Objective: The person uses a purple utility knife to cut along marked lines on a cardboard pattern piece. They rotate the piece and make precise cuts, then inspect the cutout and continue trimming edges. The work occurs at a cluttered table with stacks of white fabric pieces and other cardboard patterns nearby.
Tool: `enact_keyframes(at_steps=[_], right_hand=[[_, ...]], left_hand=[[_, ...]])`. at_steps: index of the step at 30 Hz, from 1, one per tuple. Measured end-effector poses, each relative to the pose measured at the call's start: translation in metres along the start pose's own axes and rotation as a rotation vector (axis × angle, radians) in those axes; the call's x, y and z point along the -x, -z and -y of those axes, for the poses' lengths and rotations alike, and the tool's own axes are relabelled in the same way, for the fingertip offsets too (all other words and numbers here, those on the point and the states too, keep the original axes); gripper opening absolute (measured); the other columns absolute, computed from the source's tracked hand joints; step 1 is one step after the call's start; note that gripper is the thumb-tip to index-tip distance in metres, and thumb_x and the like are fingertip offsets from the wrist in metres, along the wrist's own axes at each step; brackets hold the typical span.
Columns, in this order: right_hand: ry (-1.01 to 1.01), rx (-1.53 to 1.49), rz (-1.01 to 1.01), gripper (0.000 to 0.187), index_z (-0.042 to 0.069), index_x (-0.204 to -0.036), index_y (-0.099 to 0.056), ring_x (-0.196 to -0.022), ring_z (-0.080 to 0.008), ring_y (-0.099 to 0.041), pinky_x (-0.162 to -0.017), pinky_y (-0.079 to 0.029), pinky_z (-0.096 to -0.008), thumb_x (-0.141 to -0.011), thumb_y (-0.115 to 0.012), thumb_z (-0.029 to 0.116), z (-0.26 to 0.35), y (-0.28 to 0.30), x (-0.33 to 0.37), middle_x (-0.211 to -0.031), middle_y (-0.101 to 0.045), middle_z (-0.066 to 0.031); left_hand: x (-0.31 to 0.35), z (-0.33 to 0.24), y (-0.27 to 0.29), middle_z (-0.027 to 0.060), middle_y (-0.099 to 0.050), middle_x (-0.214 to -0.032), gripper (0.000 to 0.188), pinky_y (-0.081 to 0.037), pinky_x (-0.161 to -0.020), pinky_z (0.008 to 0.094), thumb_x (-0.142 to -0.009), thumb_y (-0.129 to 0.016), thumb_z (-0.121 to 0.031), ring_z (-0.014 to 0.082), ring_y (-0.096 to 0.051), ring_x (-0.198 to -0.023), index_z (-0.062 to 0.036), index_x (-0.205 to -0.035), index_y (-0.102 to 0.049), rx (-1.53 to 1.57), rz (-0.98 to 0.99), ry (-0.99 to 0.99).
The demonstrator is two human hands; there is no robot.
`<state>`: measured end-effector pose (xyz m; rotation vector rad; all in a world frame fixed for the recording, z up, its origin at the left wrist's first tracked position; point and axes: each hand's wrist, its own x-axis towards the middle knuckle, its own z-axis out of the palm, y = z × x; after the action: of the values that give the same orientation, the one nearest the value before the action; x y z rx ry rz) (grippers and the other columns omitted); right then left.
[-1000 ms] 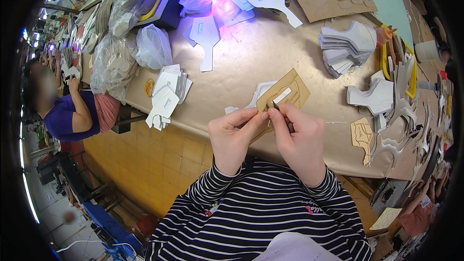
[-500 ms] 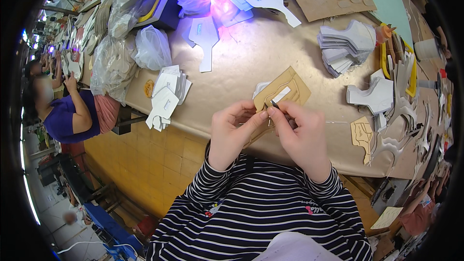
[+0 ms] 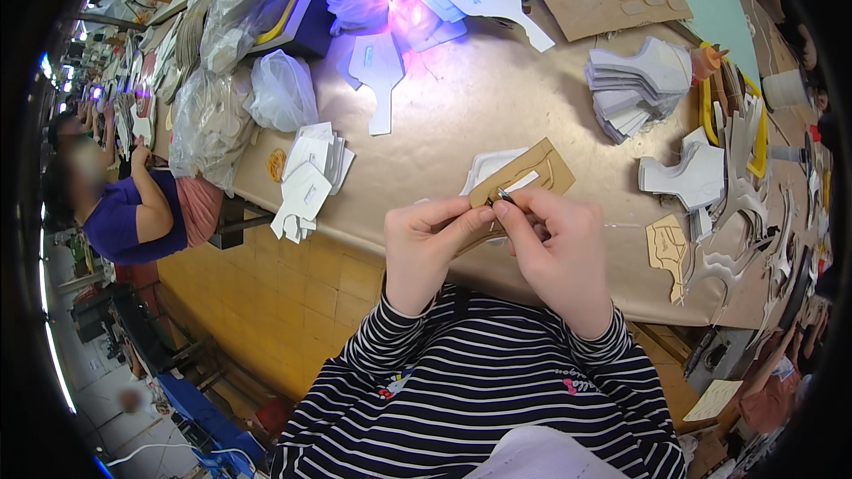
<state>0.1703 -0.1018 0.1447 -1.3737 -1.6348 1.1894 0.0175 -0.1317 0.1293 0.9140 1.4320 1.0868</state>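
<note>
My left hand (image 3: 424, 239) pinches the near edge of a tan card template (image 3: 548, 165) with line-like slots cut in it. A white strip (image 3: 522, 182) shows on the template. Opposite, my right hand (image 3: 561, 235) is closed around a small dark pointed tool (image 3: 502, 196), its tip against the template beside my left thumb. Fingers hide most of the tool, so its exact kind does not show. Behind the template, a white cut piece (image 3: 485, 165) lies on the table.
White cut pieces (image 3: 306, 186) are stacked left, by a rubber-band bundle (image 3: 277, 164). Grey-white stacks (image 3: 635, 84) and another tan template (image 3: 666, 247) lie right, near an orange-capped bottle (image 3: 707, 62). Plastic bags (image 3: 282, 89) stand far left; a person in purple (image 3: 133, 217) sits beyond.
The template has tipped and dropped slightly at its far corner, uncovering more of the white piece behind it. Both hands keep their hold, and the tool has shifted only slightly.
</note>
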Motion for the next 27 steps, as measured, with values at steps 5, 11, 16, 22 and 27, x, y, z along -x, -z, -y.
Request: enact_keyframes(at_steps=[5,11,16,22,27], right_hand=[[0.086,0.015,-0.089,0.009,-0.001,-0.081,-0.066,-0.047,-0.019,-0.058,-0.044,-0.041,-0.0286,-0.087,-0.066,0.006,-0.001,-0.006,0.003,-0.059,-0.06,-0.0107],[0.1,-0.04,-0.117,0.008,0.0,-0.08,-0.065,-0.047,-0.027,-0.059,-0.044,-0.042,-0.0336,-0.086,-0.066,0.006,-0.005,-0.009,0.003,-0.06,-0.06,-0.0146],[0.148,0.12,0.033,0.011,-0.004,-0.084,-0.068,-0.045,-0.0121,-0.053,-0.044,-0.037,-0.0264,-0.087,-0.066,0.006,-0.007,0.006,-0.006,-0.056,-0.057,-0.0104],[0.026,0.172,0.14,0.016,0.0,-0.079,-0.067,-0.054,-0.0356,-0.061,-0.052,-0.046,-0.0414,-0.087,-0.064,0.013,0.001,0.013,-0.005,-0.061,-0.06,-0.0187],[0.004,0.104,0.078,0.014,-0.002,-0.079,-0.066,-0.047,-0.0257,-0.055,-0.046,-0.04,-0.0346,-0.087,-0.065,0.01,0.002,0.008,-0.004,-0.057,-0.057,-0.0152]], left_hand=[[0.002,0.001,-0.003,0.0012,-0.067,-0.072,0.012,-0.043,-0.056,0.0194,-0.086,-0.073,-0.004,0.0042,-0.056,-0.065,0.0054,-0.093,-0.074,0.055,-0.039,0.012],[0.002,0.003,-0.004,0.0015,-0.068,-0.076,0.014,-0.045,-0.059,0.0194,-0.088,-0.071,-0.005,0.0044,-0.058,-0.069,0.0065,-0.096,-0.073,0.11,-0.009,-0.028],[-0.003,0.006,0.003,0.0042,-0.07,-0.082,0.016,-0.049,-0.064,0.0201,-0.088,-0.072,-0.006,0.0057,-0.061,-0.072,0.0074,-0.096,-0.072,0.145,0.078,0.098],[-0.005,0.012,0.009,0.0071,-0.07,-0.08,0.016,-0.048,-0.063,0.0208,-0.084,-0.075,-0.005,0.0072,-0.061,-0.071,0.0077,-0.093,-0.072,-0.049,0.099,0.033],[-0.002,0.01,0.005,0.006,-0.07,-0.077,0.014,-0.045,-0.058,0.0212,-0.084,-0.075,-0.004,0.0064,-0.059,-0.065,0.007,-0.091,-0.073,0.005,0.045,0.039]])
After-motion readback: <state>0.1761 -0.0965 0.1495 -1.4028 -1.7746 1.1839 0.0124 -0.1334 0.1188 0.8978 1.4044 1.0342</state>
